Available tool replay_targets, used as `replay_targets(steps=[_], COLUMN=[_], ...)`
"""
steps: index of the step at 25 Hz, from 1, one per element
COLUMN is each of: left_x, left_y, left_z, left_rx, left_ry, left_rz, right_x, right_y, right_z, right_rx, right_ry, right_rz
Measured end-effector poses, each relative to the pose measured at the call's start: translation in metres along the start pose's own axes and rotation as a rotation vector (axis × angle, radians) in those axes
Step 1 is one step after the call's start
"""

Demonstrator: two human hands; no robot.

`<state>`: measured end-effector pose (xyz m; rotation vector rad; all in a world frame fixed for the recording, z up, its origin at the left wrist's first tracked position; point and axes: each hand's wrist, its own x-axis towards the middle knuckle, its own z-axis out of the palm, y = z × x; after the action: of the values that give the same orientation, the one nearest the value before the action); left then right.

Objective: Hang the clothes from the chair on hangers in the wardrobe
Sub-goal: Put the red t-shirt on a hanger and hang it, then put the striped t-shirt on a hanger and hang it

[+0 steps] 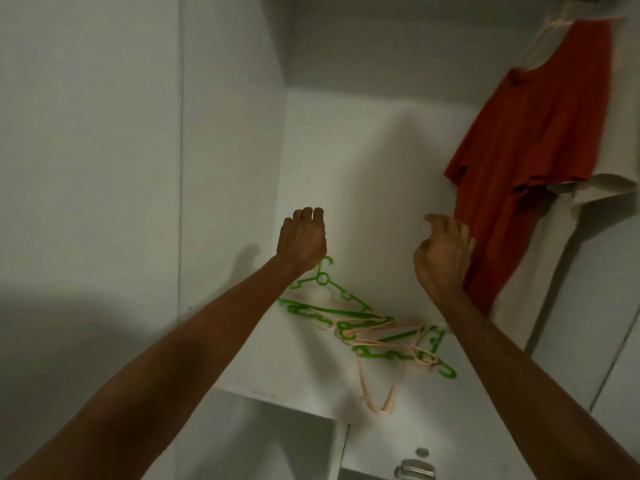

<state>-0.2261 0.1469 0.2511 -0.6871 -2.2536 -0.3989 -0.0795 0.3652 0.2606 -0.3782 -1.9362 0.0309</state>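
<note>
A red shirt (526, 140) hangs on a beige hanger (550, 32) at the upper right of the white wardrobe. On the wardrobe shelf (363, 174) lies a tangled pile of green and beige hangers (374, 330). My left hand (303, 240) hovers just above the top green hanger's hook, its fingers bent forward and holding nothing. My right hand (443, 251) is at the left edge of the red shirt with loosely curled fingers, and I see no fabric pinched in it. The chair is out of view.
A white garment (602, 188) hangs behind the red shirt at the right. The wardrobe's left wall (228, 168) stands close to my left arm. Below the shelf there is a drawer front with a metal handle (415, 469).
</note>
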Motion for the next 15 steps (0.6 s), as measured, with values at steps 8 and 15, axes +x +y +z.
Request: replay_targets(steps=[8, 15], left_x=[-0.228, -0.457], left_y=[-0.091, -0.157], left_z=[-0.033, -0.130], left_rx=[-0.020, 0.037], left_ry=[-0.120, -0.206], left_rz=[-0.083, -0.329], right_x=[-0.171, -0.345], right_y=[-0.120, -0.237], right_z=[0.045, -0.001], right_rx=[0.232, 0.402], right_ry=[-0.285, -0.473], right_rz=[0.000, -0.119])
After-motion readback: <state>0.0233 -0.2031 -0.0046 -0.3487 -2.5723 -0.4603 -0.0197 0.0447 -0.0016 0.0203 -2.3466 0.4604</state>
